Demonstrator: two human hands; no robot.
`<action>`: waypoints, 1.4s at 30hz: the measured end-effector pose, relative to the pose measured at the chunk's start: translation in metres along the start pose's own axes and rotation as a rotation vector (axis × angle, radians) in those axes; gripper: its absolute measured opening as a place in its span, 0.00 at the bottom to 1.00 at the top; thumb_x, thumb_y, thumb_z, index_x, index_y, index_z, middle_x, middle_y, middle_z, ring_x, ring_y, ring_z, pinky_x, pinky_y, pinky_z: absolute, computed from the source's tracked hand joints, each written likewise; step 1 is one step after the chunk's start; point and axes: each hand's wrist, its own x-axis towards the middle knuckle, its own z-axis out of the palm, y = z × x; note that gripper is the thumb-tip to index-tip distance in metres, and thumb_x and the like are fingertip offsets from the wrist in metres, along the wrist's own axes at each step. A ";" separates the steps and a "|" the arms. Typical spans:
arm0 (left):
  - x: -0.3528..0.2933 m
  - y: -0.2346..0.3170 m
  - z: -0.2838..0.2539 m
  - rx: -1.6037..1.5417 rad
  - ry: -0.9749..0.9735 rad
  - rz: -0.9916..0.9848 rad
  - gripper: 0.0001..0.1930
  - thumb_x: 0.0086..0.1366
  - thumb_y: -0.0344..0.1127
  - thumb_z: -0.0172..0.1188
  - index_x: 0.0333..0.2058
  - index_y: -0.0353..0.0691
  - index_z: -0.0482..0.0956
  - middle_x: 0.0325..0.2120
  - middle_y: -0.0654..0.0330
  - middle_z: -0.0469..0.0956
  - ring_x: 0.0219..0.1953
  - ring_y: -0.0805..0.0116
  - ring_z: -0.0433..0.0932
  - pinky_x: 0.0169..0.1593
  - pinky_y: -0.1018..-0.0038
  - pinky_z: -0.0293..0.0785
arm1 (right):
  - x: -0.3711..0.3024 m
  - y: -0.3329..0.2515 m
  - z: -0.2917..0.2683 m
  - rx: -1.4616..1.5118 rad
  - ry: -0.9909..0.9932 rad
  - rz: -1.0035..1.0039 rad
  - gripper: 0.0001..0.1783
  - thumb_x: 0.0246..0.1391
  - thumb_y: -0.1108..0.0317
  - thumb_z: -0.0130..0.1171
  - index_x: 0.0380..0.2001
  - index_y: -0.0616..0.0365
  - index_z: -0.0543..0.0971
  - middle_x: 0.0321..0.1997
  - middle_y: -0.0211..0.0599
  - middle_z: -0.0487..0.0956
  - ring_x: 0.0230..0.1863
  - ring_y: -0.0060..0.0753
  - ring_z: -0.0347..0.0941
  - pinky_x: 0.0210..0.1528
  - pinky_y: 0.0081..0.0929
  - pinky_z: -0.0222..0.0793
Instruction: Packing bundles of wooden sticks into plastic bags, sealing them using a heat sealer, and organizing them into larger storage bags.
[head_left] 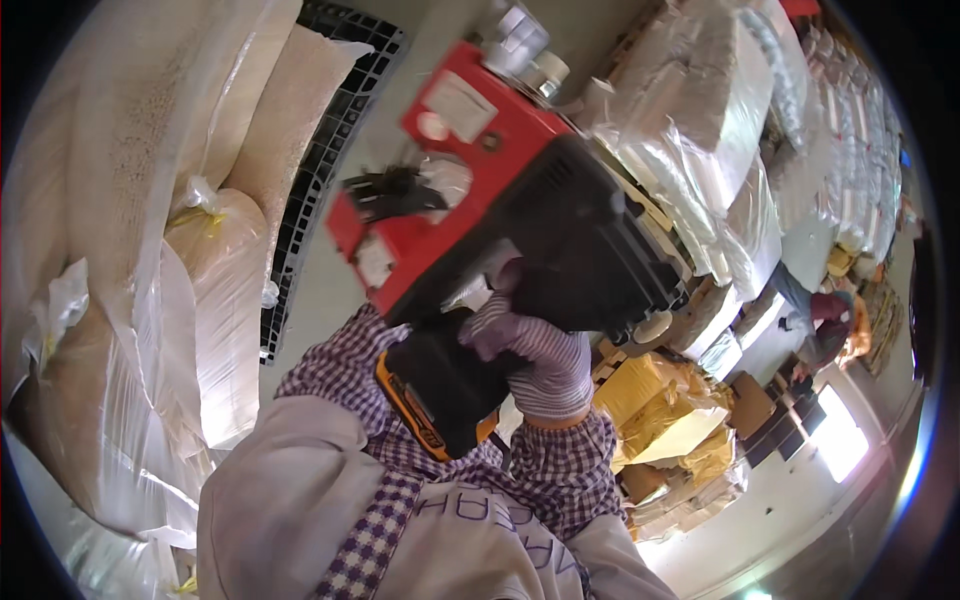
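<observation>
A bulky red and black power tool (pixel 500 150) is held up in front of my chest, tilted, its kind not clear. It has a red housing with pale labels, metal parts at the far end and ribbed black plastic on the right. A black and yellow-orange battery pack (pixel 432 395) sits at its near end. My right hand (pixel 525 350), in a striped glove with purple fingers, is closed round the black part beside the battery pack. My left forearm in its checked sleeve (pixel 340 355) reaches behind the tool, which hides the left hand.
Large plastic-wrapped bags (pixel 225 290) stand on the left beside a black grid pallet (pixel 315 190). Stacked white wrapped packs (pixel 700 130) rise at the right. Yellow wrapped bundles (pixel 665 410) lie nearer on that side. Another person (pixel 825 320) is farther off at the right.
</observation>
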 end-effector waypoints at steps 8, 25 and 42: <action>-0.046 -0.046 -0.056 -0.166 -0.106 0.019 0.19 0.59 0.37 0.47 0.49 0.40 0.64 0.38 0.55 0.72 0.41 0.64 0.72 0.43 0.74 0.69 | -0.097 0.024 -0.146 0.018 0.033 -0.262 0.05 0.36 0.81 0.52 0.22 0.73 0.71 0.21 0.47 0.73 0.22 0.39 0.72 0.31 0.35 0.71; -0.152 0.131 -0.012 0.522 -0.005 -0.460 0.20 0.64 0.42 0.44 0.51 0.37 0.64 0.45 0.58 0.70 0.45 0.68 0.70 0.50 0.74 0.66 | 0.074 0.563 -0.586 0.058 0.772 0.297 0.16 0.31 0.72 0.60 0.29 0.64 0.73 0.21 0.37 0.74 0.22 0.32 0.71 0.29 0.27 0.67; -0.131 0.134 0.005 0.032 0.103 -0.763 0.17 0.59 0.43 0.52 0.18 0.37 0.71 0.12 0.64 0.67 0.14 0.72 0.66 0.15 0.77 0.57 | 0.032 0.364 -0.360 0.177 0.286 0.559 0.17 0.53 0.62 0.45 0.43 0.60 0.72 0.39 0.41 0.76 0.41 0.39 0.73 0.38 0.35 0.71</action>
